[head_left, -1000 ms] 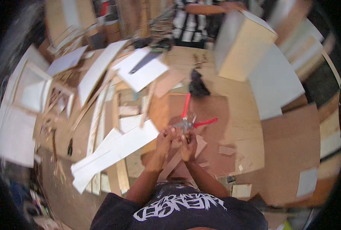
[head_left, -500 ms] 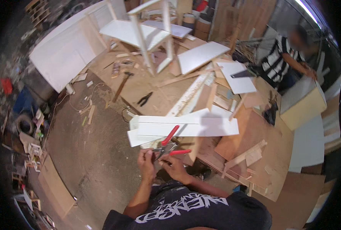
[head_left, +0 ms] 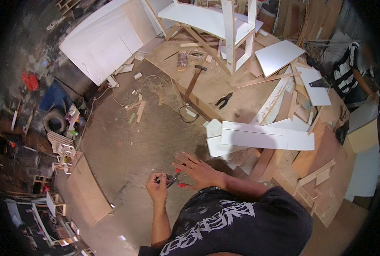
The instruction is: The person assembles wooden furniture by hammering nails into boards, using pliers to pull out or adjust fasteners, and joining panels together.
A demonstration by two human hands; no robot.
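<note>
My left hand is closed around the head end of a small pair of red-handled pliers, held low over the bare concrete floor. My right hand hovers just right of it with fingers spread, the palm over the red handles and not gripping them. Whether anything small sits in the plier jaws is hidden by my left fingers. Both forearms come up from my black printed shirt at the bottom of the head view.
Long white boards lie on a low wooden platform to the right, with a hammer, black pliers and a white frame beyond. A white panel leans far left. A person in a striped shirt works at the right.
The view has swung left from the boards toward the floor. My right hand has come off the red handles and spread open; my left hand still holds the pliers.
</note>
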